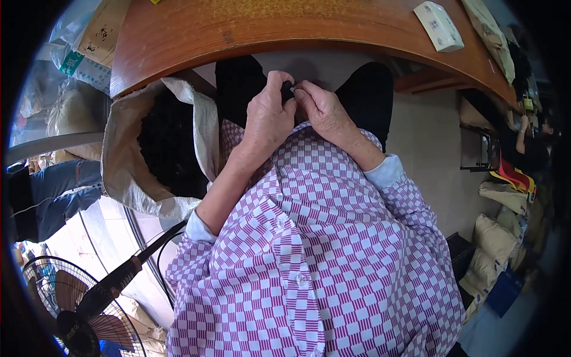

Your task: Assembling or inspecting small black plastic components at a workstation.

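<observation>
Small dark piece (287,91) held between the two hands, just beyond the near edge of the wooden surface (262,27), above the lap. The left hand (270,110) grasps it between thumb and curled fingers; the right hand (325,112) has its fingertips pinched together at the piece's right side, their exact grip partly hidden. An open white sack (122,157) of black material (169,143) stands beside the left forearm, near the surface's near left corner.

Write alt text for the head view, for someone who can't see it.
The person's left hand and right hand meet at a small black piece before a checked shirt. An open white sack at left holds dark contents; a wooden table stands ahead, and a fan shows lower left.
</observation>
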### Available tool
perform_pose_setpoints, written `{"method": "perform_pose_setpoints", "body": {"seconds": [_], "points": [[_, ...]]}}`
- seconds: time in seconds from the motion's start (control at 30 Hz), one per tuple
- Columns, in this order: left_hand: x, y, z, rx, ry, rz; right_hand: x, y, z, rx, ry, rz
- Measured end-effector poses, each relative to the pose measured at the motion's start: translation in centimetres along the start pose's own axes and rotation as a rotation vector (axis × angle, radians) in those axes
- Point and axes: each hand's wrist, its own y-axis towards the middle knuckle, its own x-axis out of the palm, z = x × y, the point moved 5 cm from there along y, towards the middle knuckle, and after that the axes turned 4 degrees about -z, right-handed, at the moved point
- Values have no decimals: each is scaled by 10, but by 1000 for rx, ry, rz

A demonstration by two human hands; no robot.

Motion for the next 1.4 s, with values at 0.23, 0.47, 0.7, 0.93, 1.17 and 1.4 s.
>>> {"method": "perform_pose_setpoints", "body": {"seconds": [0.23, 0.47, 0.7, 0.93, 1.17, 1.4], "points": [[-1, 1, 9, 99, 130, 74, 0, 0, 4, -68, 43, 176], [-1, 0, 5, 58, -73, 195, -4, 0, 4, -19, 233, 75], [-10, 0, -5, -202, -1274, -21, -8, -9, 3, -10, 501, 80], [11, -8, -3, -235, -1241, -327, -16, -13, 1, -55, 729, 58], [16, -14, 7, -180, -1195, -564, -7, -14, 26, 88, 919, -159], [14, -17, 4, -44, -658, -354, -10, -10, 14, 23, 503, 4]]}}
